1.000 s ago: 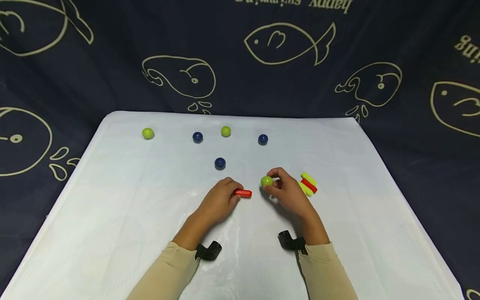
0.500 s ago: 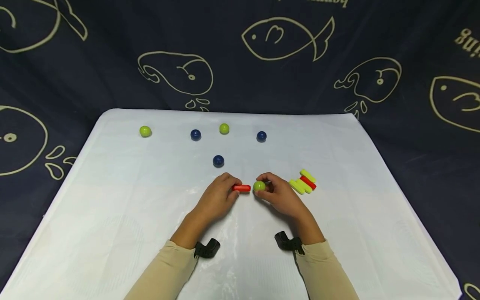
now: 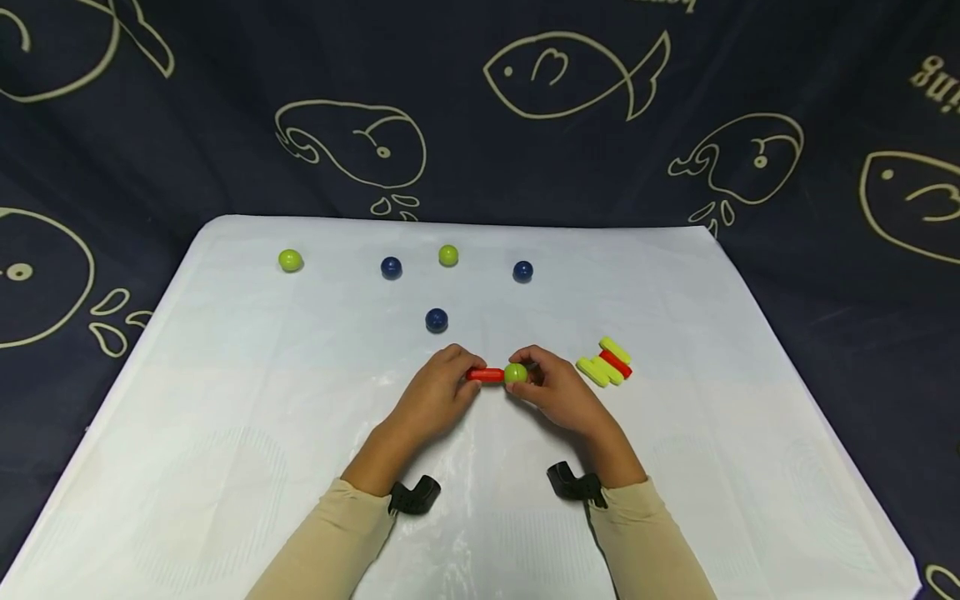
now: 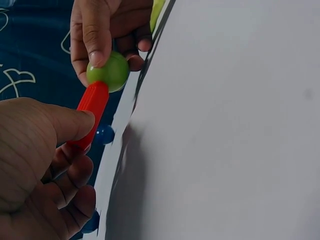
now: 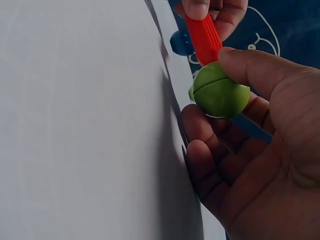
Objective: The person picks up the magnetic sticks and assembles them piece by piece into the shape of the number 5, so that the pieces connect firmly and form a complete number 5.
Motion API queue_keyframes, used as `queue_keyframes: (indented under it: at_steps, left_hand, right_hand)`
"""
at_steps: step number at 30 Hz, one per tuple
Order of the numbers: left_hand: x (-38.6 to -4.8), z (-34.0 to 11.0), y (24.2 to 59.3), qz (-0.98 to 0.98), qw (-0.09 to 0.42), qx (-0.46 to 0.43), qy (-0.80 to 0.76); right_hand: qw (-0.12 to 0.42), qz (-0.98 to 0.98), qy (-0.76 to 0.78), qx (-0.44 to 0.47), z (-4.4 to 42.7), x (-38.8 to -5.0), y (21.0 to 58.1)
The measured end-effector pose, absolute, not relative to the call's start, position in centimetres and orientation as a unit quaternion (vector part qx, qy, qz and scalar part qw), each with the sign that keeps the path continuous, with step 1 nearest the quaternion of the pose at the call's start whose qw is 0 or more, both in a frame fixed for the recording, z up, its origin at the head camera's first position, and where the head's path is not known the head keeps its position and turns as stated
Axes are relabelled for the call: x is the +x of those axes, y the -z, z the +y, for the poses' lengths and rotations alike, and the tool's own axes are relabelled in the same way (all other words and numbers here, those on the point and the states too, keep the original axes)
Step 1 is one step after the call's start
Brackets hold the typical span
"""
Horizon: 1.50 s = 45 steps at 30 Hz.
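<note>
Through my remote feed I see the left hand [image 3: 433, 396] pinch one end of the red stick [image 3: 489, 375] between thumb and fingers, its other end touching the green ball [image 3: 515, 373], which the right hand [image 3: 564, 392] grips between thumb and fingertips.

dark cloth [image 3: 600, 179] | "ing" [image 3: 935, 83] at right | top lettering [image 3: 663, 4] cut off

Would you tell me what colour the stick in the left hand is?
The stick is red, seen best in the right wrist view.
</note>
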<state>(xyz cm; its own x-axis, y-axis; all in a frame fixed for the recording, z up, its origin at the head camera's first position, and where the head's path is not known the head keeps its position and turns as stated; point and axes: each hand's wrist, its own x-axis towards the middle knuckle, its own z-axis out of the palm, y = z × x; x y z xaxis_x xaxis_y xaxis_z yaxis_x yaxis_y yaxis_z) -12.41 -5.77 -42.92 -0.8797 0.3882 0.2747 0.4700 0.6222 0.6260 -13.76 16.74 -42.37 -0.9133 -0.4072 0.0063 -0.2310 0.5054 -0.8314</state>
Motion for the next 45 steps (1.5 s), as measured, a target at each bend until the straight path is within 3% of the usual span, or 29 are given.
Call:
queue_keyframes:
  at_steps: [23, 34, 41, 45]
  left_hand:
    - [-14.3, -10.9, 42.1, -0.903, 0.082, -0.146, 0.395]
    - [-18.5, -12.0, 40.5, -0.931, 0.015, -0.151, 0.333]
    - [-20.3, -11.5, 41.3, -0.926, -0.042, -0.162, 0.339]
    - [-20.5, -11.2, 41.9, -0.923, -0.048, -0.167, 0.344]
  right_hand:
    - [0.101, 0.870, 0.460, -0.145, 16.8, -13.8, 43.0]
    - [0.099, 0.861, 0.474, -0.156, 17.0, -13.9, 43.1]
    - [0.100, 0.857, 0.480, -0.156, 17.0, -14.0, 43.1]
    - [0.106, 0.858, 0.480, -0.150, 17.0, -14.0, 43.1]
